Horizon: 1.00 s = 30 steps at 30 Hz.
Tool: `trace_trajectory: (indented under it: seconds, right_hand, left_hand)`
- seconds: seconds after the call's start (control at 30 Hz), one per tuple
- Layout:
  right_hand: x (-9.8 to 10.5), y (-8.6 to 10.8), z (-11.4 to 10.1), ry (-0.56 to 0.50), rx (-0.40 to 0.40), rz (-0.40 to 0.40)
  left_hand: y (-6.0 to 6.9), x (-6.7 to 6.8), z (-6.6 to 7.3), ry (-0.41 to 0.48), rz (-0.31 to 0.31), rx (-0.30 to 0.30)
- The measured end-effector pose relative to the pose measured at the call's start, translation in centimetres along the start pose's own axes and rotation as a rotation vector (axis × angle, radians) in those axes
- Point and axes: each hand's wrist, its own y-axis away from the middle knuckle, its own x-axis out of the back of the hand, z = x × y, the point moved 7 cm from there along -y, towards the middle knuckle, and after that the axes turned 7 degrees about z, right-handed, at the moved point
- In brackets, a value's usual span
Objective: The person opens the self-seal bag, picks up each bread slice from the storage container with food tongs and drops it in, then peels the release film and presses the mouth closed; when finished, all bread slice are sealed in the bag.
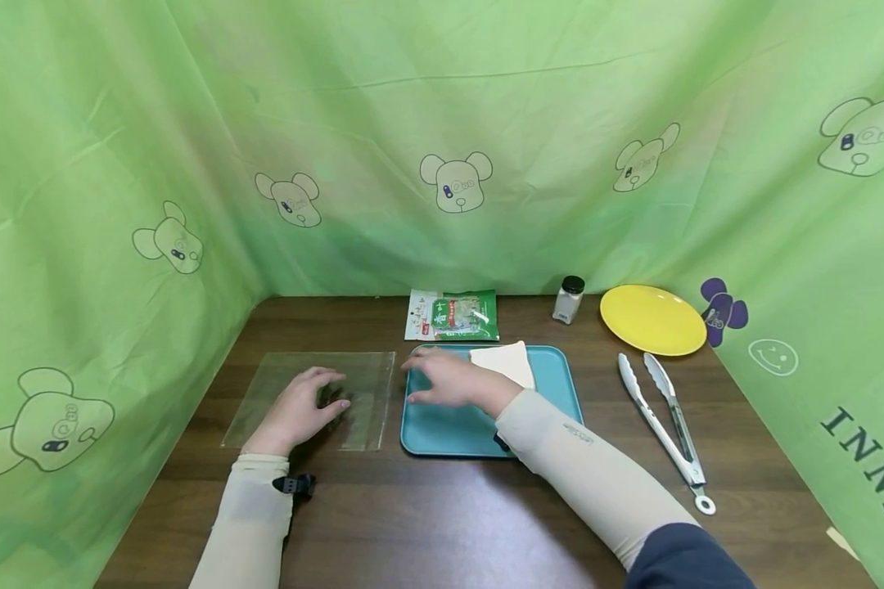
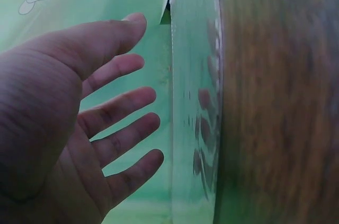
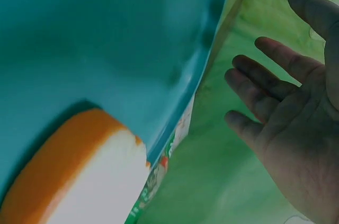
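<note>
Left hand over clear board, left part of table. Fingers spread, lightly bent, thumb well apart. Flat, smooth, see-through rectangle of a board, with glossy finger reflections in the left wrist view; glass or plastic, cannot tell. Right hand above left side of blue tray, just right of the board. Fingers loosely spread, middle two close together, thumb apart; clear of the tray rim in the right wrist view. Smooth, matte-looking tray, rectangular, rounded corners, low raised rim. Bread on the tray, far right part, partly behind the right hand in the head view: thick, soft-looking white slice, smooth orange-brown crust, far corner at the far rim. Behind the tray, flat shiny packet, green and white, printed. Farther right, small see-through jar, upright, black lid, pale contents. Beside that, round yellow plate, smooth and glossy. Nearer, right of the tray, metal tongs, legs apart, scalloped tips pointing away, ring at near end. Dark wood-grain under everything. All around, wrinkled green cloth with mouse-like heads printed on. On both forearms, pale stretchy sleeves.
</note>
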Motion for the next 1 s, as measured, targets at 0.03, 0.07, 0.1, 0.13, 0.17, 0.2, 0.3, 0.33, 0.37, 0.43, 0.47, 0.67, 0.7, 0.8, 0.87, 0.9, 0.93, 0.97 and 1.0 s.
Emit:
trace_trajectory:
  seconds: [0.03, 0.07, 0.1, 0.13, 0.17, 0.2, 0.3, 0.33, 0.37, 0.43, 0.47, 0.67, 0.7, 0.8, 0.87, 0.9, 0.93, 0.97, 1.0]
  right_hand:
    - [-0.2, -0.1, -0.1, 0.011, 0.001, -0.008]
    - [-0.4, -0.2, -0.2, 0.018, 0.003, -0.015]
    - [-0.7, -0.2, -0.2, 0.024, 0.002, -0.024]
    - [-0.9, -0.3, -0.3, 0.024, 0.000, -0.030]
    - [-1.1, -0.3, -0.4, 0.023, -0.002, -0.040]
    - [-1.2, -0.4, -0.4, 0.021, -0.002, -0.049]
    - [-1.8, -0.6, -0.6, 0.011, -0.001, -0.068]
    - [-2.0, -0.7, -0.6, 0.011, 0.001, -0.073]
    - [-2.1, -0.8, -0.7, 0.015, 0.007, -0.078]
    - [-2.4, -1.0, -0.8, 0.030, 0.022, -0.082]
    - [-2.6, -1.1, -0.8, 0.037, 0.028, -0.085]
    - [-3.0, -1.7, -1.4, 0.077, 0.056, -0.088]
    - [-3.0, -1.8, -1.5, 0.081, 0.062, -0.088]
    - [-3.2, -2.1, -2.0, 0.093, 0.083, -0.086]
    - [-3.3, -2.2, -2.4, 0.101, 0.100, -0.086]
    - [-3.3, -2.3, -2.5, 0.104, 0.108, -0.085]
    - [-3.4, -2.4, -2.7, 0.107, 0.114, -0.085]
    - [-3.5, -2.4, -2.7, 0.111, 0.119, -0.085]
    - [-3.5, -2.5, -2.9, 0.116, 0.123, -0.086]
  left_hand:
    - [0.0, -0.1, 0.0, -0.002, -0.001, -0.005]
    - [0.0, -0.1, 0.0, -0.003, -0.002, -0.010]
    - [0.0, -0.2, 0.0, -0.006, -0.002, -0.013]
    - [0.0, -0.2, 0.1, -0.007, -0.004, -0.016]
    - [0.0, -0.3, 0.1, -0.006, -0.006, -0.020]
    - [0.0, -0.3, 0.1, -0.005, -0.007, -0.020]
    - [-0.1, -0.4, 0.1, -0.001, 0.001, -0.016]
    - [-0.2, -0.5, 0.0, 0.002, 0.005, -0.014]
    - [-0.2, -0.5, 0.0, 0.001, 0.008, -0.014]
    - [-0.3, -0.6, -0.1, 0.003, 0.012, -0.012]
    - [-0.3, -0.6, -0.2, 0.006, 0.015, -0.013]
    - [-0.5, -0.8, -0.1, 0.031, 0.036, -0.030]
    - [-0.6, -0.9, -0.1, 0.032, 0.040, -0.031]
    - [-0.6, -1.0, -0.3, 0.031, 0.053, -0.028]
    - [-0.6, -1.1, -0.5, 0.033, 0.058, -0.025]
    - [-0.6, -1.1, -0.6, 0.034, 0.059, -0.023]
    - [-0.6, -1.1, -0.6, 0.035, 0.058, -0.021]
    - [-0.6, -1.1, -0.7, 0.035, 0.056, -0.019]
    - [-0.7, -1.1, -0.7, 0.038, 0.052, -0.016]
